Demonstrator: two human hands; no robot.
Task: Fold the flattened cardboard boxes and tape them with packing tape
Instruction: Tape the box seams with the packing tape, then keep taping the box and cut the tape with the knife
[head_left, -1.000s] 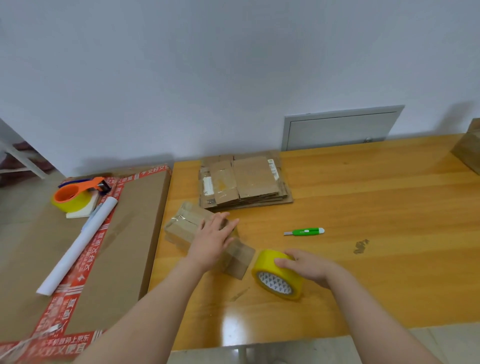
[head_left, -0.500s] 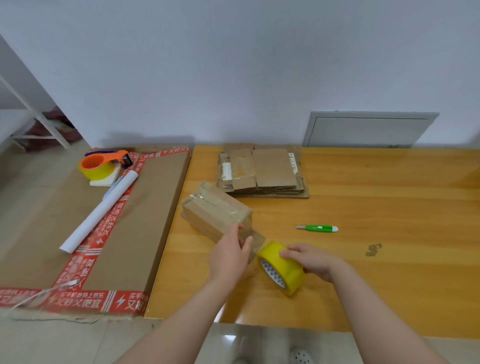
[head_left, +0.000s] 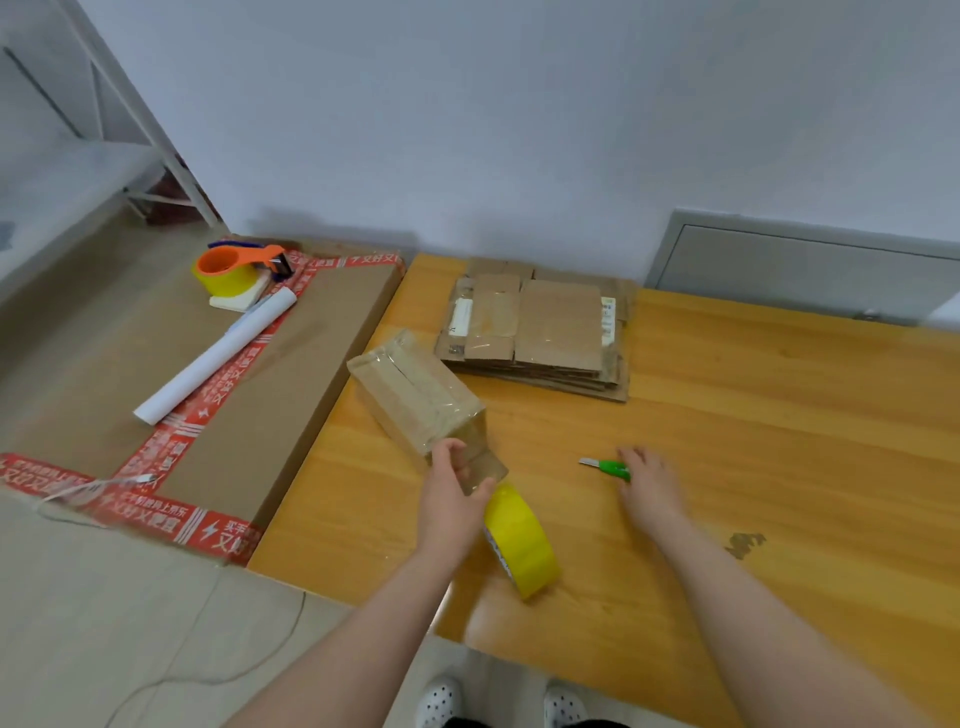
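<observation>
— How far along is it?

— From the left: a spare dispenser (head_left: 236, 267) sits on the big carton (head_left: 208, 405) beside the bench (head_left: 779, 441). Next, one box (head_left: 415, 397) lies folded on the bench, its top seam already under clear tape. The left grip (head_left: 452, 493) is curled round the box's near end, where the strip runs off to the yellow roll (head_left: 522, 540) just beside it, so the tape looks uncut.

— And the rest?

— A stack (head_left: 540, 330) of flat boxes waits at the back, well apart from both hands; most of the job seems to lie ahead. Further right, the right grip (head_left: 652, 486) hovers wide over the green knife (head_left: 613, 469), holding nothing. Whether it touches is too blurred to tell. Cutting looks like the step in hand.
</observation>
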